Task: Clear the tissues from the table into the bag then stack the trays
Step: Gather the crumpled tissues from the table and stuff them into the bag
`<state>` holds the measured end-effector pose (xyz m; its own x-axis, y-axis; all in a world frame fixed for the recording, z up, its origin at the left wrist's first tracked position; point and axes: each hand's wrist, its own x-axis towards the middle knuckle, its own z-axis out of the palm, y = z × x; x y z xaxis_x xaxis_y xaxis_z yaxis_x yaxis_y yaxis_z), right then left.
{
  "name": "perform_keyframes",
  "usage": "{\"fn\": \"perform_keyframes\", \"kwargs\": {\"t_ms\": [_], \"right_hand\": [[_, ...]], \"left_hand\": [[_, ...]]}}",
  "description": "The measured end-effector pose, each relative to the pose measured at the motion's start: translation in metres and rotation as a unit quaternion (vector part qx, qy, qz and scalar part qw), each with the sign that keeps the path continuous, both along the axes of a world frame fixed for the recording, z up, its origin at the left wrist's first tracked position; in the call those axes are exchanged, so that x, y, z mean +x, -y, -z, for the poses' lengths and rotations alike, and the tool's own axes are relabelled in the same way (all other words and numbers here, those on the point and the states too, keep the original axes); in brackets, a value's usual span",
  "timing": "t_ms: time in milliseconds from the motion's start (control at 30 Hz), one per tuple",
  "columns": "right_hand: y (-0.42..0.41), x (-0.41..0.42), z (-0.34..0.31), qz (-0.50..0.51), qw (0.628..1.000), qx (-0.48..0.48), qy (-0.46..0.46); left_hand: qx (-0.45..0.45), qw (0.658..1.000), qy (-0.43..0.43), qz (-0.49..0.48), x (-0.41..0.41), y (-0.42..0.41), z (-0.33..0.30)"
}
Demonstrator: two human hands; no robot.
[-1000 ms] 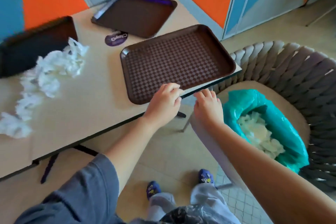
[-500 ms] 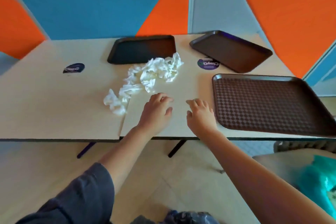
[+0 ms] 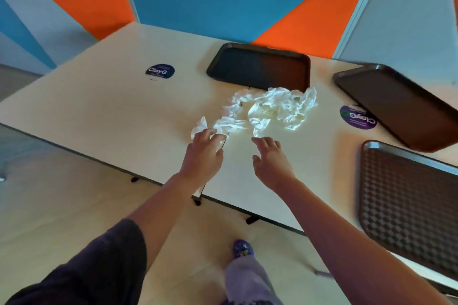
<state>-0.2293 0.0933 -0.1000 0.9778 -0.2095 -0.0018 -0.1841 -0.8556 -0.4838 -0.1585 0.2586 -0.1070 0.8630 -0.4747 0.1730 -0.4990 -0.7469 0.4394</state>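
A heap of crumpled white tissues (image 3: 269,110) lies in the middle of the beige table (image 3: 111,109). My left hand (image 3: 204,153) reaches over the near left end of the heap, fingers spread and touching the closest tissue. My right hand (image 3: 270,156) hovers just short of the heap, fingers relaxed and holding nothing. Three dark brown trays lie on the table: one behind the tissues (image 3: 260,65), one at the far right (image 3: 399,104), and a checker-patterned one (image 3: 409,203) at the near right. The bag is out of view.
Two round purple stickers (image 3: 160,71) (image 3: 358,117) are stuck on the tabletop. A seam runs between two joined table halves near my left hand. Orange, blue and grey wall panels stand behind the table. My shoe (image 3: 243,249) is on the pale floor below.
The view swung from the bag and chair back to the table. Both hands left the checkered tray's edge and moved forward to the tissue heap; the left now touches it.
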Motion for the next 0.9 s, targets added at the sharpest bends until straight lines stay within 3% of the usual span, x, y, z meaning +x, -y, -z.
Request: {"fn": "perform_keyframes", "kwargs": {"t_ms": [200, 433, 600, 900], "right_hand": [[0.011, 0.069, 0.018, -0.065, 0.997, 0.010, -0.028], [0.016, 0.134, 0.049, -0.146, 0.985, 0.050, -0.075], [0.016, 0.150, 0.069, -0.177, 0.979, 0.008, -0.097], [0.024, 0.153, 0.076, -0.146, 0.985, -0.010, -0.094]], "left_hand": [[0.069, 0.993, -0.071, -0.065, 0.045, -0.007, 0.018], [0.117, 0.973, -0.186, -0.074, 0.080, -0.003, 0.047], [0.056, 0.978, -0.183, -0.087, 0.085, -0.002, 0.060], [0.048, 0.973, -0.185, -0.132, 0.093, 0.002, 0.054]]}}
